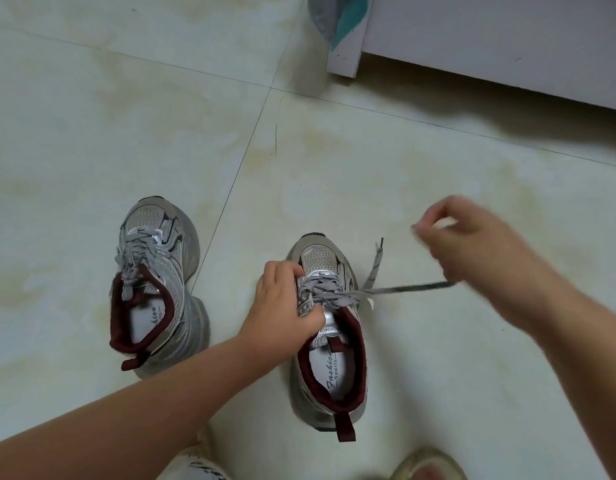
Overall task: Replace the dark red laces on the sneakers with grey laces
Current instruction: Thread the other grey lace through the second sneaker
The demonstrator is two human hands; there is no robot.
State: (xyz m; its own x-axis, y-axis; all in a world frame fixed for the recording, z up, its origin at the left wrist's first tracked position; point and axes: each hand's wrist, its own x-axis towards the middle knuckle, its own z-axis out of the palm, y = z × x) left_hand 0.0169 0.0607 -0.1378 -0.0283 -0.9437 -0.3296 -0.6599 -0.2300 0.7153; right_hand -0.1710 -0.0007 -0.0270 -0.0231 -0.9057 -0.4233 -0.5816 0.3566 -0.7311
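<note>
Two grey sneakers with dark red collars stand on the tiled floor. The left sneaker [154,278] carries a grey lace, bunched at its tongue. My left hand [286,303] grips the left side of the right sneaker [329,358] at its lacing. A grey lace [403,289] runs taut from that shoe's eyelets out to the right, where my right hand [473,244], blurred, pinches it. The lace's other end [374,265] lies loose on the floor beside the toe. No dark red lace is in view.
A white cabinet base [473,39] stands at the back right, with a grey and teal bag [334,15] hanging by its corner. My knee [195,469] and my foot [428,467] show at the bottom edge.
</note>
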